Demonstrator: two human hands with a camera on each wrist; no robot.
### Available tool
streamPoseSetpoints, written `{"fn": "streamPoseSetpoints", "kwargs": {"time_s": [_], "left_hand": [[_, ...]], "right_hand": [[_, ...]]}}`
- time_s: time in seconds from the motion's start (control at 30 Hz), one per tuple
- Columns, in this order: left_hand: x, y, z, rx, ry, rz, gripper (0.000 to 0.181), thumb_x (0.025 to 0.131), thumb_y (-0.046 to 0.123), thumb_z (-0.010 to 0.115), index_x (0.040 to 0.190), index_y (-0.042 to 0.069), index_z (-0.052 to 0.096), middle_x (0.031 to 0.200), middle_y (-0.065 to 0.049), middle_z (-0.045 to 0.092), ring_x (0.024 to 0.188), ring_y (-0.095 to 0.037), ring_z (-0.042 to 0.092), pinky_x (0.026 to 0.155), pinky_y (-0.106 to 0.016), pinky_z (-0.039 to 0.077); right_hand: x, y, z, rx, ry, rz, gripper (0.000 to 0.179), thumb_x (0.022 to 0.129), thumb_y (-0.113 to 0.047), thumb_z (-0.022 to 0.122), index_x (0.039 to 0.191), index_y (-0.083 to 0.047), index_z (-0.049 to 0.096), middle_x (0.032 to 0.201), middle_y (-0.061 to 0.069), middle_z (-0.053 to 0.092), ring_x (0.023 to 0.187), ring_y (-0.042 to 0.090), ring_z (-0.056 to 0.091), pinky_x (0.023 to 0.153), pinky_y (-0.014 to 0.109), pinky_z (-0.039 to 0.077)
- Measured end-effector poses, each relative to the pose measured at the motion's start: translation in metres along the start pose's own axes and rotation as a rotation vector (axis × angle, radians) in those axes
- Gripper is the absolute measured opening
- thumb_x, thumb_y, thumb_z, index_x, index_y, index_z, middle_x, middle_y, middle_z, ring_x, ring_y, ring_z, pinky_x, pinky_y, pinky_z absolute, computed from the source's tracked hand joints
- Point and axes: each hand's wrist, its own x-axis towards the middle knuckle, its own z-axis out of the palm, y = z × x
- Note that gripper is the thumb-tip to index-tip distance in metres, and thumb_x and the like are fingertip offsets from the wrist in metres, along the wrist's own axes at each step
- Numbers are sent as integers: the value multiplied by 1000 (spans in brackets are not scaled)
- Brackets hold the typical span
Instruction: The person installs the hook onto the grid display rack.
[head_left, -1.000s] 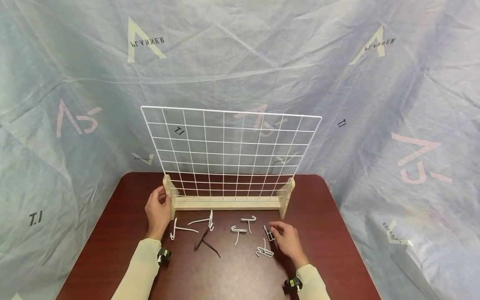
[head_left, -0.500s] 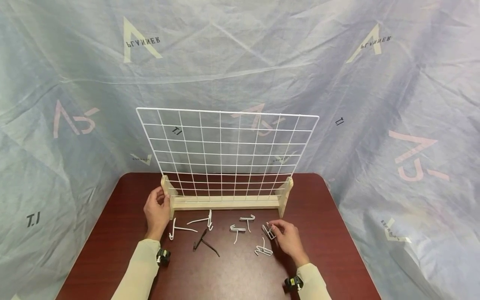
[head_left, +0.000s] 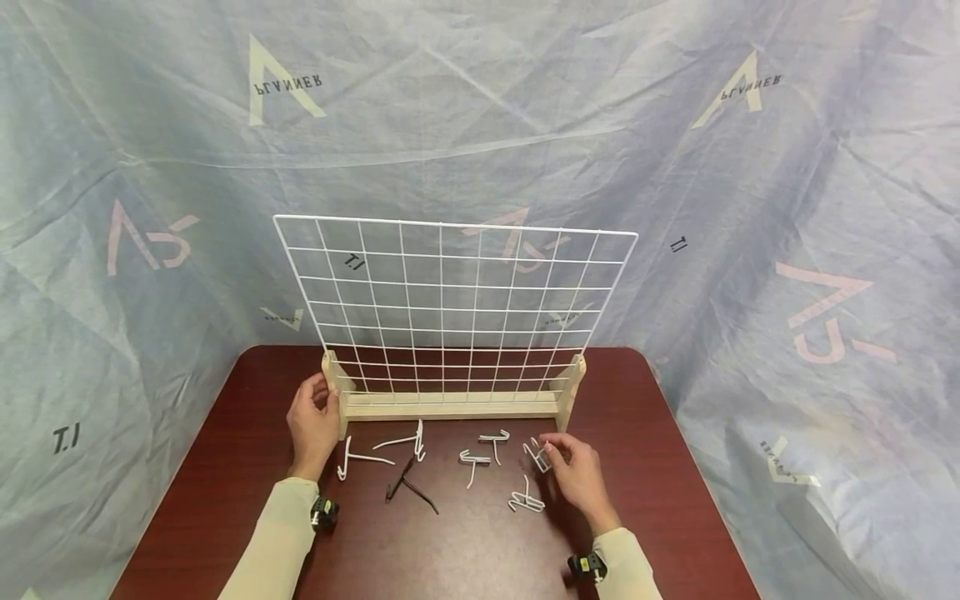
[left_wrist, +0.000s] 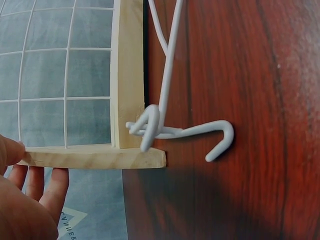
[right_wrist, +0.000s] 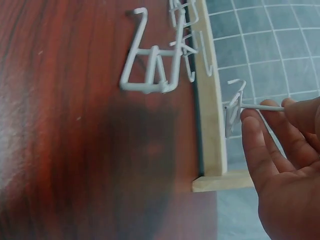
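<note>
A white wire grid panel (head_left: 457, 283) stands upright in a wooden base (head_left: 450, 410) on the table. My left hand (head_left: 313, 423) grips the left wooden end piece (left_wrist: 95, 158), thumb on one side and fingers on the other. In my right hand (head_left: 577, 471) I hold a white wire hook (head_left: 537, 454), pinched by its straight prong in the right wrist view, with the hook's bent frame pointing away from the fingers. This hook is above the table, in front of the base's right end. Another white hook (head_left: 527, 501) lies just left of the right hand.
Several more hooks lie in front of the base: a dark hook (head_left: 408, 487), white hooks at left (head_left: 363, 457) and others toward the middle (head_left: 474, 463). A grey printed cloth (head_left: 480, 125) hangs behind and beside the reddish-brown table (head_left: 450, 558).
The hook in my right hand has come up and turned, its frame now facing more toward the grid. My left hand stays on the end piece. The view shifted slightly.
</note>
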Motion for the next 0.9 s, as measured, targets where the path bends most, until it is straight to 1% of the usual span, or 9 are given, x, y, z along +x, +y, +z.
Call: {"fn": "streamPoseSetpoints", "kwargs": {"time_s": [0.2,0.4,0.47,0.63,0.7,0.77,0.9], "left_hand": [[0,0,-1,-3,-4,14,33,95,-1,73,128,0,67,116,-22,72,105,-41,73,81,-58,61],[0,-1,-1,-10,-3,13,33,95,-1,73,128,1,67,116,-22,72,104,-39,73,80,-53,62],[0,-2,-1,-12,-2,15,34,95,-1,73,128,1,67,116,-22,72,104,-39,73,80,-50,63],[-1,-3,-1,-20,-5,14,34,95,-1,73,128,0,67,117,-24,72,104,-40,73,80,-49,63],[-1,-3,-1,-23,-7,10,34,95,-1,74,128,1,67,117,-24,72,104,-39,73,81,-52,62],[-1,-3,-1,-27,-7,9,34,95,-1,74,128,1,67,117,-24,72,104,-39,73,81,-53,62],[-1,-2,0,-30,-3,12,34,95,-2,73,128,0,67,117,-24,72,104,-41,73,81,-52,62]], "right_hand": [[6,-14,-4,23,27,-8,15,98,-4,73,111,-8,80,100,10,81,82,13,74,67,20,57],[11,-30,-9,89,53,-44,14,99,-2,72,110,-7,80,102,10,81,84,22,77,67,17,58],[13,-34,-10,113,65,-53,14,98,-1,72,109,-4,79,102,12,81,84,26,77,68,15,57],[20,-45,-15,172,104,-81,12,98,0,72,108,-1,79,102,15,81,89,29,78,74,11,58],[22,-52,-16,191,129,-91,12,98,2,71,107,-1,78,102,16,81,91,31,78,76,10,58],[25,-58,-18,222,154,-96,12,98,3,70,107,-1,78,101,17,80,90,24,78,77,10,58],[29,-69,-20,264,217,-104,14,97,9,68,107,5,76,101,24,78,85,21,76,73,12,59]]}}
